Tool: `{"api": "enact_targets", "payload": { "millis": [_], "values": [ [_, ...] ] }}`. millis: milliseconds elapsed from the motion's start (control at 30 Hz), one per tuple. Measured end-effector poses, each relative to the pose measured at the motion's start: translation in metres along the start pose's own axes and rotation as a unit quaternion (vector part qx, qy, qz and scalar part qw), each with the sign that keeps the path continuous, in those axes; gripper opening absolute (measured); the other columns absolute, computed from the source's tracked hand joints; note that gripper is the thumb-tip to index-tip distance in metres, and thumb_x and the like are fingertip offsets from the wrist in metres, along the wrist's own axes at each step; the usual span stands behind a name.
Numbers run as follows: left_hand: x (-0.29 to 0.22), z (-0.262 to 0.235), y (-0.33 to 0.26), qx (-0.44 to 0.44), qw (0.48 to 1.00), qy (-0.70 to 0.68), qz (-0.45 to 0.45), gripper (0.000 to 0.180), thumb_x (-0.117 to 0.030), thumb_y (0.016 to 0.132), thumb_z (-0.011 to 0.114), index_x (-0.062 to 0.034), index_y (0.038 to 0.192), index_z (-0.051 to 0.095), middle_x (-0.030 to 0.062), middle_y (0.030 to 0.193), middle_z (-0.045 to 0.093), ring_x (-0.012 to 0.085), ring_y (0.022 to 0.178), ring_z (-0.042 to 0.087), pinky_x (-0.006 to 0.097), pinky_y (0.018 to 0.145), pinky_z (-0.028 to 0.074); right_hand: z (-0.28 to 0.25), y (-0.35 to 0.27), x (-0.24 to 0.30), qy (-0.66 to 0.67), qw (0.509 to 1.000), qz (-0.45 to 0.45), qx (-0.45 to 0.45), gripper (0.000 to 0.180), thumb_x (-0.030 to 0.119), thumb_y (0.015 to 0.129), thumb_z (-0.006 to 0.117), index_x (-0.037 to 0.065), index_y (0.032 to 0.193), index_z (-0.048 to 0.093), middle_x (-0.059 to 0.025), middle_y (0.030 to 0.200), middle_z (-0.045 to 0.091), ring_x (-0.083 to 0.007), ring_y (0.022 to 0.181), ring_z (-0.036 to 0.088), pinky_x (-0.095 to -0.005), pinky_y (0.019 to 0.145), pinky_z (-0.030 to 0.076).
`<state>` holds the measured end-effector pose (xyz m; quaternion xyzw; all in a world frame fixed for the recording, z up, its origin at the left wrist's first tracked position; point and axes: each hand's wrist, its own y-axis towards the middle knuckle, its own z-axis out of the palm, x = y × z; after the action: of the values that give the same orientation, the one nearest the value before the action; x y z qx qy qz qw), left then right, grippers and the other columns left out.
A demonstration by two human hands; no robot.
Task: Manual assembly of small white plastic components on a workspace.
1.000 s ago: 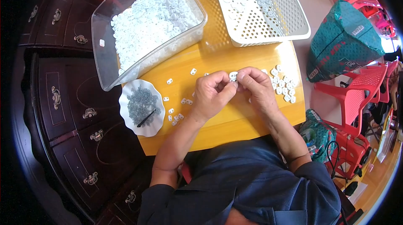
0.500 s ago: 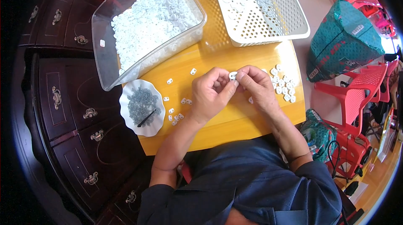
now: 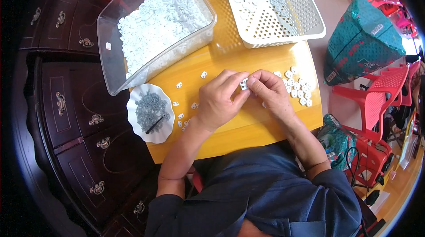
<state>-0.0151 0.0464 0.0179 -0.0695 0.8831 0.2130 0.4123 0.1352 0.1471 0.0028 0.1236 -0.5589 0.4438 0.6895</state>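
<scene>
Between my two hands, above the yellow table, is a small white plastic piece with dark holes (image 3: 244,84). My left hand (image 3: 218,100) pinches its left side between thumb and forefinger. From the other side my right hand (image 3: 269,93) grips it with bent fingers, and the fingertips of both hands nearly meet. Several small white two-holed pieces (image 3: 181,116) lie loose beside my left wrist. Right of my right hand is a cluster of white pieces (image 3: 302,87). The undersides of my fingers are hidden.
A clear bin (image 3: 155,69) heaped with white pieces stands back left, a white perforated basket (image 3: 283,41) back right. Left, a scalloped white dish (image 3: 138,131) holds tiny grey translucent parts and a thin black tool (image 3: 155,123). Dark drawers (image 3: 79,104) flank the yellow table (image 3: 230,137); red chairs stand right.
The white piece has turned in my fingers and dropped slightly, showing more dark holes. My left hand has rolled a little, its forefinger now stretched along the top. My right hand stays nearly in place.
</scene>
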Motion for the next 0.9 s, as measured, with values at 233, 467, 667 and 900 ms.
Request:
{"api": "enact_targets", "payload": {
  "millis": [233, 467, 667, 900],
  "values": [
    [0.0031, 0.0039, -0.0026, -0.003, 1.0, 0.011, 0.012, 0.034, -0.006, 0.076, 0.08, -0.004, 0.107, 0.068, 0.0105, 0.095, 0.069, 0.0292, 0.081, 0.07, 0.036, 0.068, 0.056, -0.0021, -0.0007, -0.0003, -0.004, 1.0, 0.013, -0.001, 0.013, 0.014, 0.1, 0.065, 0.001, 0.1, 0.068, 0.0004, 0.091, 0.068, -0.0049, 0.084, 0.06, -0.0214, 0.077, 0.05],
    [0.0049, 0.0042, -0.0033, 0.004, 1.0, 0.019, 0.013, 0.029, -0.008, 0.079, 0.079, -0.0044, 0.105, 0.069, 0.0094, 0.091, 0.069, 0.0286, 0.076, 0.069, 0.036, 0.065, 0.055, -0.0047, -0.0004, -0.0022, -0.008, 1.0, 0.018, 0.002, 0.013, 0.014, 0.099, 0.066, 0.002, 0.098, 0.07, 0.0007, 0.089, 0.069, -0.005, 0.082, 0.061, -0.0214, 0.076, 0.05],
    [0.0054, 0.0054, -0.0011, -0.005, 0.998, 0.037, 0.043, 0.024, -0.01, 0.08, 0.078, -0.0058, 0.102, 0.069, 0.008, 0.089, 0.069, 0.0269, 0.074, 0.069, 0.035, 0.063, 0.054, -0.0058, -0.0008, -0.0049, 0.017, 1.0, 0.019, -0.003, 0.011, 0.012, 0.098, 0.067, 0.002, 0.098, 0.07, 0.0002, 0.09, 0.07, -0.0049, 0.082, 0.061, -0.0208, 0.076, 0.05],
    [0.0008, 0.004, 0.0002, 0.009, 0.997, 0.049, 0.055, 0.023, -0.002, 0.078, 0.079, -0.0008, 0.1, 0.07, 0.0122, 0.086, 0.071, 0.0281, 0.074, 0.07, 0.035, 0.065, 0.056, -0.0067, -0.005, -0.0041, 0.019, 1.0, 0.009, -0.008, 0.01, 0.011, 0.098, 0.068, 0.002, 0.096, 0.07, 0.0005, 0.089, 0.07, -0.0046, 0.082, 0.061, -0.0203, 0.076, 0.049]
  ]
}}
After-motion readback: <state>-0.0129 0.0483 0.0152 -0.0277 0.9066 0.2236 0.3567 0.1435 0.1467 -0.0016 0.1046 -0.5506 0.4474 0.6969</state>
